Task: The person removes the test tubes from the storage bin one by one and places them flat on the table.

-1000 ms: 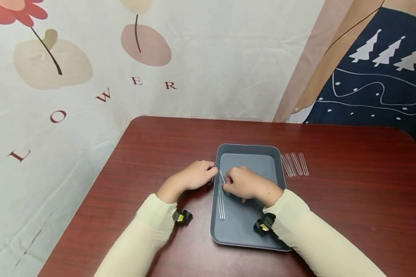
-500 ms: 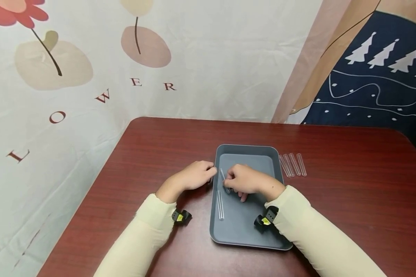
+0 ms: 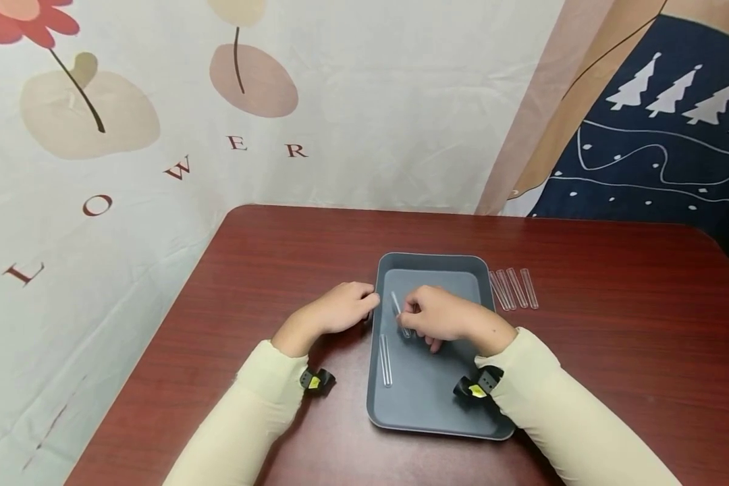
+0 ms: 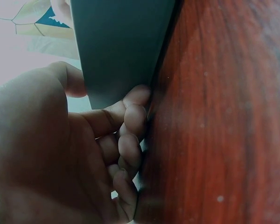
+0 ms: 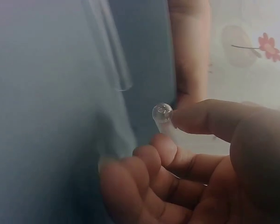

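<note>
In the head view my right hand (image 3: 440, 314) is over the grey tray (image 3: 443, 412), pinching a clear glass test tube (image 3: 397, 302) between thumb and fingers. The right wrist view shows that tube's rounded end (image 5: 162, 113) at the thumb tip. Another test tube (image 3: 385, 361) lies along the tray's left side, nearer the body. My left hand (image 3: 345, 307) holds the tray's left wall from outside. In the left wrist view its thumb (image 4: 72, 79) is at the rim while the curled fingers (image 4: 135, 119) press low on the wall, close to the table.
Several more test tubes (image 3: 513, 289) lie side by side on the red-brown table (image 3: 613, 324), just right of the tray's far end. A printed cloth (image 3: 389, 115) hangs behind the table. Each wrist carries a small black camera (image 3: 478, 385).
My right hand has shifted slightly right with the pinched test tube, away from the tray's left wall. The left hand and the tray stay in place.
</note>
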`<state>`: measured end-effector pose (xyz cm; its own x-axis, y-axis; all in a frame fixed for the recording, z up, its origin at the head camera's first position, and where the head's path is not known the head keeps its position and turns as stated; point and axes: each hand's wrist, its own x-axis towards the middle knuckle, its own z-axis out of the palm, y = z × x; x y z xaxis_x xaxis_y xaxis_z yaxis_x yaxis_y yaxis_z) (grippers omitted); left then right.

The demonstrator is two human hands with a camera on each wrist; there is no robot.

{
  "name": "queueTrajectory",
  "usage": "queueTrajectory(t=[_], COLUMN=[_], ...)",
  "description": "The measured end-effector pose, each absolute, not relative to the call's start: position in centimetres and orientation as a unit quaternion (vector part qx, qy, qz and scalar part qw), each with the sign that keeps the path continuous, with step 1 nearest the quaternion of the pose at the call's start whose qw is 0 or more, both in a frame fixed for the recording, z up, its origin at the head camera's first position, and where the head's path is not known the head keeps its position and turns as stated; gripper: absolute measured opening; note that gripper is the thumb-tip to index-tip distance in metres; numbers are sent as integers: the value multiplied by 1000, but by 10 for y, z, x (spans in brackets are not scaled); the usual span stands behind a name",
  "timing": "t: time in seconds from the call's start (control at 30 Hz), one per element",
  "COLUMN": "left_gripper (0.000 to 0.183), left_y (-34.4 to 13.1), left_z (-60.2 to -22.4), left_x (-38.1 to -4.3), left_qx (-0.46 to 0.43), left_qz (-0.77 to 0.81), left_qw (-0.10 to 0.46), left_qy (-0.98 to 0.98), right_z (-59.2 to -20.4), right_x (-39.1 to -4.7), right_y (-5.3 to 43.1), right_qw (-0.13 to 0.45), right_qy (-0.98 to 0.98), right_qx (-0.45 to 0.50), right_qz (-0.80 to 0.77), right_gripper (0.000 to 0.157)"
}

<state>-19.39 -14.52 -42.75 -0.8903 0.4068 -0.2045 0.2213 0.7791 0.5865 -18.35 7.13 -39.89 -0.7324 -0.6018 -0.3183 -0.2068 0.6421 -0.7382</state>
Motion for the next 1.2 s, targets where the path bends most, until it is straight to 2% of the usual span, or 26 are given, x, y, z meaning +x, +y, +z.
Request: queueTrajectory(t=[0.27, 0.57, 1.0, 1.2], left_gripper=[32, 31, 32, 32], left_y=[-146, -145, -146, -146], left_z=[-429, -428, -428, -427], left_x=[-194, -195, -196, -195], left_qx=[167, 174, 170, 168], left_qz=[276, 278, 280, 278], left_qw=[156, 156, 159, 164], left_qy=[933, 932, 931, 931], right_z=[-375, -365, -359, -355], right_x=[-179, -174, -167, -163], right_y=[90, 106, 126, 136], right_qw=[236, 175, 138, 139], right_qy=[873, 892, 901, 899], right_qx=[-251, -267, -254, -233], right_qz=[-344, -320, -323, -343], right_gripper=[23, 22, 20, 16])
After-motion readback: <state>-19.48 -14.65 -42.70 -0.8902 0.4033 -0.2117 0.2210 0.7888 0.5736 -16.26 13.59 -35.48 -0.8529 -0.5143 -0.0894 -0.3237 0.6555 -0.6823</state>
